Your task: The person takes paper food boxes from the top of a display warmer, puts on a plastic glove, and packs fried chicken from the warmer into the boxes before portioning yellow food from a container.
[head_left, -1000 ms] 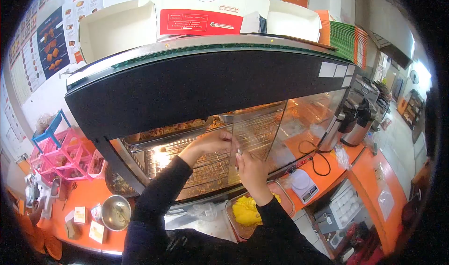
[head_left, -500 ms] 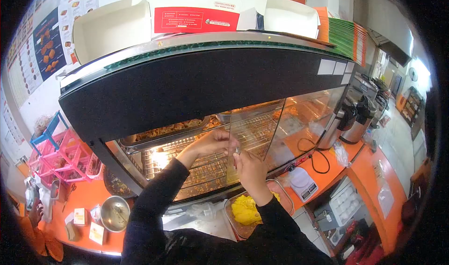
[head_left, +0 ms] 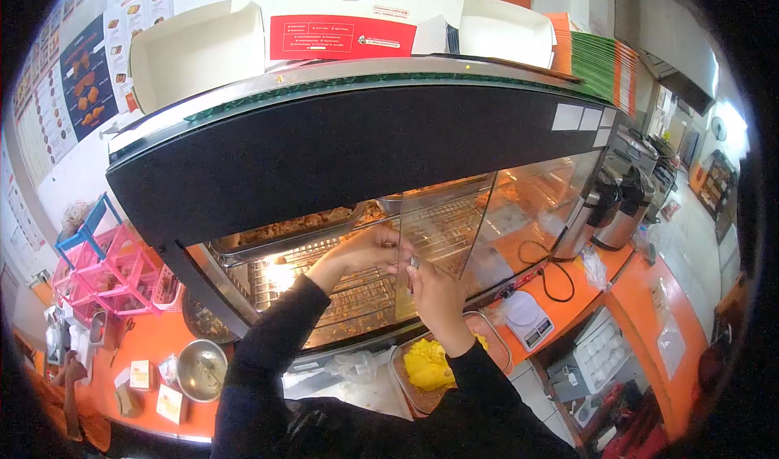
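Observation:
Both hands are at the edge of a sliding glass door on the lit display cabinet. My left hand reaches from the open side, its fingers bent and closed at the glass edge; what they hold is hidden. My right hand is closed in front of the glass, thumb and finger pinching a small metallic piece. Behind the hands lies a wire rack with crumbs, and a metal tray of food sits at the upper left inside. Below my right hand is a tray with yellow food.
A metal bowl, small boxes and pink baskets stand at the left. A white scale, a black cable and metal flasks are at the right. Another person's hand shows at the far left.
My hands stay at the glass edge with only slight finger movement. The view has shifted a little. At the far left, the other person's hand and arm have come further into view.

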